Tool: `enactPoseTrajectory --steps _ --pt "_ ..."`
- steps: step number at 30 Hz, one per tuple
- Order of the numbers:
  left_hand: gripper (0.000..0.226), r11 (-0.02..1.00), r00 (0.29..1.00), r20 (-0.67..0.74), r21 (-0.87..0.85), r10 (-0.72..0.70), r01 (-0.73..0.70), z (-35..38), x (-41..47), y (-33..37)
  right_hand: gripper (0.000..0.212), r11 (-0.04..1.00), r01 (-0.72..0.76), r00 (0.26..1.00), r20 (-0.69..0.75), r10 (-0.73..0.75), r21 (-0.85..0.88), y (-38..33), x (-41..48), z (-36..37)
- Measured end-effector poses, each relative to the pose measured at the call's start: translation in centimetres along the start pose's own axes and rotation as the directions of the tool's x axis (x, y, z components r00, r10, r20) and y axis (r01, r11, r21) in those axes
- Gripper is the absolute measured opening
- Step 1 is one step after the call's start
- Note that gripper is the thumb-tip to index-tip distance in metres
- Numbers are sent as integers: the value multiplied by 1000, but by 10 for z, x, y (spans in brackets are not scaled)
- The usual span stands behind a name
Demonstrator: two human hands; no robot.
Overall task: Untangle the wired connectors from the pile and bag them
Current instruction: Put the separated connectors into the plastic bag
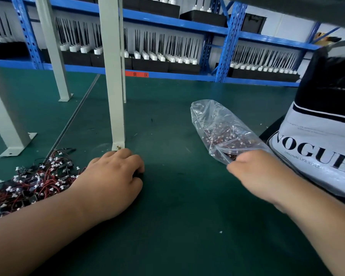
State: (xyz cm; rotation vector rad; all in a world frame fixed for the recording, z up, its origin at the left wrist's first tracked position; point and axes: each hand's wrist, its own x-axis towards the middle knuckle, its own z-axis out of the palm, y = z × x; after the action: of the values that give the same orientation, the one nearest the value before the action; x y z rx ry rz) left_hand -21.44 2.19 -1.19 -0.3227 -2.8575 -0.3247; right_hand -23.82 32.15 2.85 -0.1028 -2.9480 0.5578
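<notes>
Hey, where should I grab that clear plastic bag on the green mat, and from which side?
Pinch the loose rim at the mouth of the clear plastic bag, coming from the near side by the right hand. It lies flat, mouth toward you, with connectors filling its body.

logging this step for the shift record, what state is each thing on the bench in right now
clear bag, lying on its side, mouth open at its near end, partly filled with connectors
connector pile, tangled, loose on the mat at far left
left hand, knuckles up, fingers curled down onto the mat, grip unclear
right hand, blurred, at the bag's mouth, grip unclear
tote bag, standing at the right edge
</notes>
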Motion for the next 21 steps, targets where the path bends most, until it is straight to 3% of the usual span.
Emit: enactPoseTrajectory --steps 2,5,7,10,12,15,17,21 --pt "20 1000 1000 3 6 2 -2 0 -1 -1 40 995 -59 996 66 64 -84 12 8 -5" --pt "20 1000 1000 11 -1 4 -4 0 0 -2 30 937 -19 998 47 38 -347 20 15 -6" --pt "19 1000 1000 12 -4 6 -6 0 0 -2 16 824 54 998 50 -31 -564 20 20 -5" --pt "19 1000 1000 7 0 3 -3 0 0 -1 27 648 91 995 38 -95 -757 14 21 1" --pt "20 1000 1000 3 -1 -3 3 1 0 0 22 643 83 990 -11 -142 -762 9 21 6" --pt "21 1000 1000 0 6 -3 3 1 0 -1 19 802 114 976 -86 -201 -586 6 30 16" --pt "21 1000 1000 3 4 -3 3 1 0 0 29 858 129 985 -33 -168 -498 3 38 20" --pt "21 1000 1000 5 7 0 0 0 0 0 38 834 220 975 84 -207 -505 2 44 22"
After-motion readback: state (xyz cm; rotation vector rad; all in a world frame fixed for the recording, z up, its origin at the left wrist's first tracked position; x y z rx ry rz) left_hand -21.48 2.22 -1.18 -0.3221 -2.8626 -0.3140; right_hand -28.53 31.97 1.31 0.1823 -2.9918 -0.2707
